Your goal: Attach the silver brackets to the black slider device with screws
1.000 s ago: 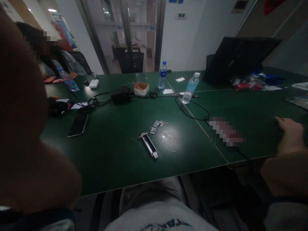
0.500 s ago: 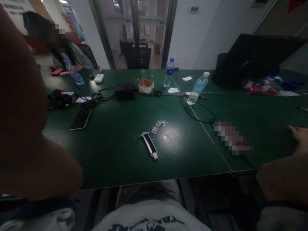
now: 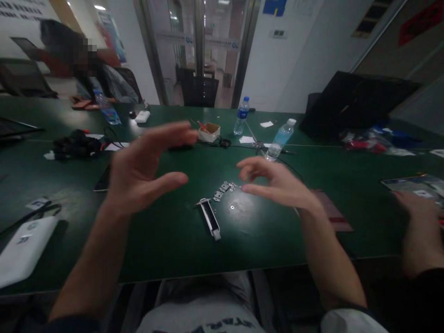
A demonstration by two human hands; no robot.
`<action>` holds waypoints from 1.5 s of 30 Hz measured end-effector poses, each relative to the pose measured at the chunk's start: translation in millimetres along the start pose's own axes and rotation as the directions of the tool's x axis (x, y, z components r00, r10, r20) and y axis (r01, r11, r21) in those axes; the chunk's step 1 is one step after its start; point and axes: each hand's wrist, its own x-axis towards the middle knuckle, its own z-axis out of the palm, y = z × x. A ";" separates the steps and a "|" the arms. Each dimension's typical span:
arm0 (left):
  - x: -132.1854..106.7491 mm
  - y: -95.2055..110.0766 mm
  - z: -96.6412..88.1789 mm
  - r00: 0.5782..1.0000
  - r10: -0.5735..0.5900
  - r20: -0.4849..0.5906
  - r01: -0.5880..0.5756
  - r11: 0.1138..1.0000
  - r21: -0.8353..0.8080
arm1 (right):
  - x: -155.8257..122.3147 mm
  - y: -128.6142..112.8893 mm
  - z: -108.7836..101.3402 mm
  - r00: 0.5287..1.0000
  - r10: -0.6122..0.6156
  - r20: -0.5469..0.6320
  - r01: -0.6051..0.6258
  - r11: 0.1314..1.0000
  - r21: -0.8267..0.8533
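My left hand hovers above the green table with fingers spread and nothing in it. My right hand is held out opposite it, fingers loosely curved and apart, also empty. Between and below them lie a silver metal latch bar, small metal brackets and several tiny washers and screws. A black phone lies partly hidden behind my left hand.
Two water bottles, a small cardboard box, black cables and a black bundle sit farther back. A white device lies at the left. Another person's hand rests at the right edge. A person sits at the far left.
Both my arms have come down from beside the camera and my hands now reach out over the table. The view has shifted slightly; the parts on the table have not moved.
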 end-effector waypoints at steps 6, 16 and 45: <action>-25.7 -81.1 48.0 0.806 -0.306 0.507 0.193 0.945 0.264 | 25.9 65.4 75.3 0.906 0.212 0.367 -0.117 0.957 -0.264; -53.5 -123.9 66.9 0.673 -0.462 0.578 0.320 0.886 0.335 | 20.5 99.0 128.3 0.920 0.095 0.380 0.029 0.951 -0.308; -78.7 -131.0 83.8 0.771 -0.371 0.517 0.267 0.926 0.267 | 4.6 151.1 79.5 0.879 0.469 -0.087 -0.435 0.715 -0.547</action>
